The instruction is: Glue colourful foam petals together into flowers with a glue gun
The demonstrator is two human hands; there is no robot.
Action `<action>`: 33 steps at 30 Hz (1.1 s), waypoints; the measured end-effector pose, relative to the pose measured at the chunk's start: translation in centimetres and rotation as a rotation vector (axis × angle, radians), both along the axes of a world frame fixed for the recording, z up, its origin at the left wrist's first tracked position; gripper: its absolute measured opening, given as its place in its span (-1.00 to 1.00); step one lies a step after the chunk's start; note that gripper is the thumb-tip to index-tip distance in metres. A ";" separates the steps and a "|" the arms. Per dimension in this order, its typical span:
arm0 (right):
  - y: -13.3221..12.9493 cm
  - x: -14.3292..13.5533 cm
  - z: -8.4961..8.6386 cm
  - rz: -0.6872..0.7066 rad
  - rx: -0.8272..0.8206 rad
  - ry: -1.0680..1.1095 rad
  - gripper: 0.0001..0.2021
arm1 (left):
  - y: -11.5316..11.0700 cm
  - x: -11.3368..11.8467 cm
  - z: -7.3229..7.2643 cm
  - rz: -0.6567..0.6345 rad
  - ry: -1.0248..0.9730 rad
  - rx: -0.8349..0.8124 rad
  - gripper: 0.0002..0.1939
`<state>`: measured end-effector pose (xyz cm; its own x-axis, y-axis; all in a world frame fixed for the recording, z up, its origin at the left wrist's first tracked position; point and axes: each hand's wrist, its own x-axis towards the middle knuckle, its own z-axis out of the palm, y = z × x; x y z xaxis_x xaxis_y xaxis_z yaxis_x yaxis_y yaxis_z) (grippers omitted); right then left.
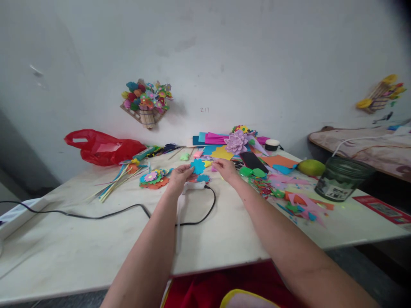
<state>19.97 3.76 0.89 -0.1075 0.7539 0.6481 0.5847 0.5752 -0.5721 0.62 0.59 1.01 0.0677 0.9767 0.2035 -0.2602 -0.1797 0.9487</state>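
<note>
Near the middle of the table, my left hand (pixel 181 176) pinches the edge of a blue scalloped flower cutout (pixel 198 166). Just to its right is my right hand (pixel 224 168), its fingers closed together near a small yellow piece (pixel 207 163); whether it grips anything is too small to tell. A white glue gun (pixel 195 185) with a black cord lies below the hands. Left of them rests a stack of layered flower cutouts (pixel 154 177) in orange, green, yellow and pink.
A red plastic bag (pixel 104 147) and thin strips (pixel 114 184) lie to the left. Coloured sheets (pixel 221 152), a phone (pixel 253 162), paper scraps (pixel 302 205) and a dark green bucket (pixel 342 179) occupy the back and right. The cord (pixel 105 217) crosses the table's left side.
</note>
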 end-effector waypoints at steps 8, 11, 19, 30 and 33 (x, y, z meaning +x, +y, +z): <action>-0.4 -0.3 0.3 0.007 -0.057 0.100 -0.85 | 0.1 0.0 0.0 0.004 0.002 -0.011 -0.66; -0.8 -0.3 0.8 0.000 -0.022 0.061 -0.76 | -0.1 0.1 0.1 0.001 -0.006 -0.006 -0.66; -1.3 -1.0 1.3 0.042 0.040 0.111 -0.75 | -0.1 0.4 0.2 -0.033 -0.009 0.026 -0.67; -1.3 -1.9 1.1 0.149 0.025 0.225 -0.83 | 0.0 0.5 0.1 -0.082 0.007 0.013 -0.68; -1.6 -2.0 1.3 0.113 0.044 0.165 -0.82 | -0.2 0.6 0.2 -0.097 0.006 0.016 -0.69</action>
